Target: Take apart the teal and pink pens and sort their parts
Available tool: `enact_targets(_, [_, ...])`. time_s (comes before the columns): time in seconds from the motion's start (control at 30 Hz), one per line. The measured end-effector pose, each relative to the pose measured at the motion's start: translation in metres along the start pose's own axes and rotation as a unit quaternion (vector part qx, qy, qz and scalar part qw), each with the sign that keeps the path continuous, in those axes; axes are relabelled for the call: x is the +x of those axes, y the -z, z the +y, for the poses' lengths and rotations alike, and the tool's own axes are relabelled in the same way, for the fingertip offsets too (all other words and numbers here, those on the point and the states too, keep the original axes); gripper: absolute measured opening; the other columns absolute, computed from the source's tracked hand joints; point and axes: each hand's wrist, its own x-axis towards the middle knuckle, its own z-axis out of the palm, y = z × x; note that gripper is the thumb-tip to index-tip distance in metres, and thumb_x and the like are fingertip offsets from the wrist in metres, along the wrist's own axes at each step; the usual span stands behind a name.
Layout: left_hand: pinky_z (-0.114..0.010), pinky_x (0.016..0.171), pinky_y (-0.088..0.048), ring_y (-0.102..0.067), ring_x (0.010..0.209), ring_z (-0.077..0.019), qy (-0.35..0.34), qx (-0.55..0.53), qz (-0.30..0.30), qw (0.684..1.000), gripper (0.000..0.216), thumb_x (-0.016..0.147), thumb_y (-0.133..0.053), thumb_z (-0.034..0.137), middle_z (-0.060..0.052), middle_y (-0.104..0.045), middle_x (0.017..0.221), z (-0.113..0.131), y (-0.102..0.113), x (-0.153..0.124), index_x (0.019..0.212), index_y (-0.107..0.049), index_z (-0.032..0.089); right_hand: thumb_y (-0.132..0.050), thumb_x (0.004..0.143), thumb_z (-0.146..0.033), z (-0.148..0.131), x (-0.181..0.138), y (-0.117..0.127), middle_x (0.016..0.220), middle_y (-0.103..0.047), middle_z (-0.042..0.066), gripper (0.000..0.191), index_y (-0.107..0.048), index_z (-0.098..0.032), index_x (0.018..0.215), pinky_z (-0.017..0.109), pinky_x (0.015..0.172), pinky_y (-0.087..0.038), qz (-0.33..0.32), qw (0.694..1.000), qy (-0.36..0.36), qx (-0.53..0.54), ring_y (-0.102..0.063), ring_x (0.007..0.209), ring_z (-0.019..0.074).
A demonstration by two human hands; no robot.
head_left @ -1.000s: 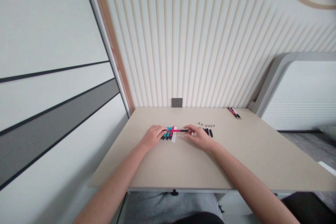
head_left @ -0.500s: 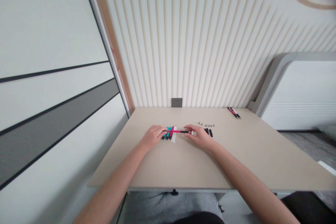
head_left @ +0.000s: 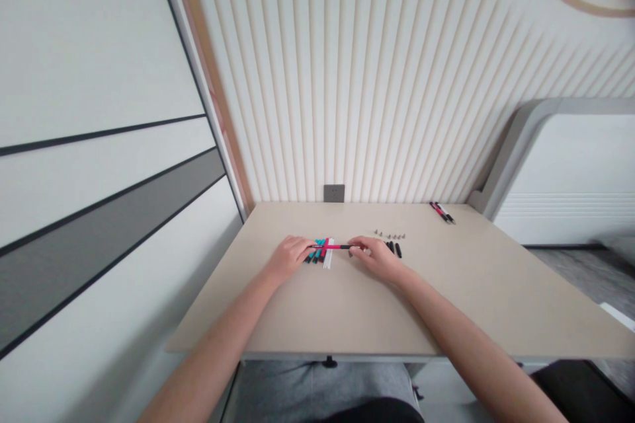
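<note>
A red and black pen (head_left: 335, 247) lies level across the space between my hands, above the tabletop. My left hand (head_left: 288, 256) is closed on its left end. Fingers of my right hand (head_left: 376, 258) pinch the black right end, where a small greyish piece seems to show below the fingertips; I cannot tell exactly what it is. Under the pen lie several teal and black pen barrels (head_left: 316, 256), a red one, and thin white refills (head_left: 328, 260). Beside my right hand are several black pen grips (head_left: 397, 250), partly hidden by it, with small metallic pen tips (head_left: 391, 236) behind.
Two pens, one red and black and one white and black (head_left: 443, 213), lie at the far right of the beige table (head_left: 342, 317). A ribbed wall (head_left: 317, 79) with a dark socket (head_left: 334, 193) rises behind it. A white cabinet (head_left: 99, 211) stands left.
My right fingers have closed in around the pen's right end, hiding its tip, which showed before. My left hand stays in place.
</note>
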Motion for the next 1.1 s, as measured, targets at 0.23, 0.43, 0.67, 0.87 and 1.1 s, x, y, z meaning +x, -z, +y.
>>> enact_targets(0.23, [-0.033,0.08,-0.044,-0.062,0.083,-0.0172,-0.002,-0.003,0.0,1.0,0.026,0.099,-0.043,0.036,-0.005,-0.069,0.092,0.001,0.0007,-0.0002,0.105,-0.063,0.02,-0.051,0.091,-0.035,-0.003,0.0016,0.0029,0.085,-0.071,0.005,0.023,-0.069,-0.021,0.09,0.033,0.082,-0.042,0.01,0.999,0.022,-0.033,-0.061,0.079,0.0202])
enact_targets(0.43, [-0.033,0.08,-0.044,-0.063,0.085,-0.0173,-0.026,0.009,-0.007,1.0,0.024,0.099,-0.044,0.034,-0.005,-0.069,0.093,0.0041,0.0015,0.0017,0.104,-0.062,0.019,-0.033,0.099,-0.039,-0.0029,-0.0009,0.0007,0.053,-0.061,0.002,0.052,-0.064,-0.021,0.061,0.028,0.063,-0.04,-0.033,0.999,-0.006,-0.039,-0.055,0.052,0.0147])
enact_targets(0.67, [-0.032,0.08,-0.043,-0.063,0.085,-0.0163,-0.014,0.004,0.0,1.0,0.021,0.098,-0.046,0.032,-0.004,-0.07,0.094,0.0019,0.0011,0.0007,0.104,-0.061,0.019,-0.061,0.086,-0.035,0.0003,0.0009,-0.0006,0.095,-0.071,0.006,0.026,-0.067,-0.02,0.107,0.031,0.079,-0.045,0.01,0.999,0.044,-0.017,-0.063,0.082,0.0189])
enact_targets(0.87, [-0.032,0.079,-0.042,-0.064,0.086,-0.0164,-0.025,0.016,-0.006,1.0,0.021,0.098,-0.046,0.032,-0.004,-0.07,0.095,0.0028,0.0016,0.0013,0.103,-0.062,0.02,-0.049,0.094,-0.031,-0.002,-0.0005,0.0021,0.078,-0.07,0.004,0.025,-0.069,-0.019,0.085,0.03,0.079,-0.042,-0.022,0.995,0.062,-0.081,-0.061,0.073,0.017])
enact_targets(1.1, [-0.032,0.08,-0.042,-0.063,0.087,-0.0167,-0.029,0.021,-0.005,0.999,0.022,0.099,-0.045,0.033,-0.004,-0.07,0.095,0.0029,0.0027,0.0017,0.104,-0.061,0.019,-0.036,0.099,-0.033,-0.005,-0.0002,0.0018,0.066,-0.066,0.004,0.043,-0.067,-0.019,0.073,0.027,0.072,-0.039,-0.04,0.989,0.049,-0.132,-0.058,0.068,0.0158])
